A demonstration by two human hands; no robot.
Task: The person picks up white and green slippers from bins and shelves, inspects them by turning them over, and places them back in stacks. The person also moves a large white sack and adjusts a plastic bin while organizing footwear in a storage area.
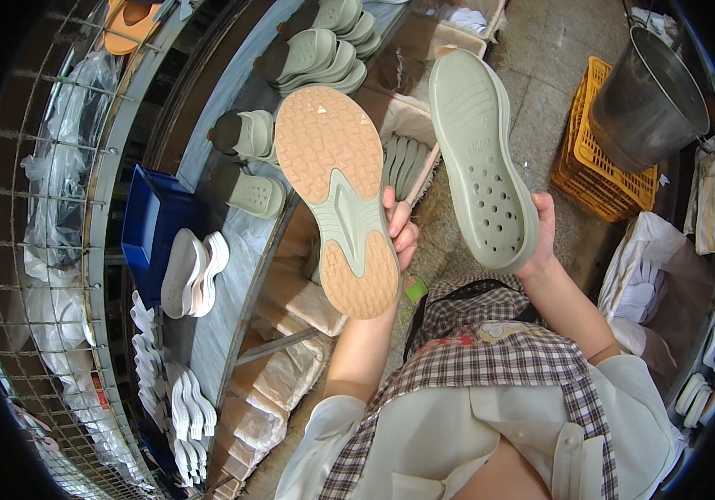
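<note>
In my left hand point(402, 231) is a shoe sole point(347, 218) with its tread facing up, tan patches at toe and heel around a pale green waist. My fingers curl over its right edge, and the palm is hidden beneath. My right hand point(540, 237) grips a second, pale green sole point(482, 158) by its heel end, inner side up, with holes across the heel. The two soles are held apart, side by side, toes pointing away. Nearest to the left one, pale green soles point(259, 196) lie on the grey bench.
Along the bench point(236, 267) are stacked green soles point(324, 62), white soles point(192, 400) and a blue bin point(153, 225). Lined cartons point(270, 400) stand below it. At right, a metal bucket point(649, 100) sits on yellow crates point(599, 179), near a lined box point(665, 317). Wire mesh point(49, 275) borders the left.
</note>
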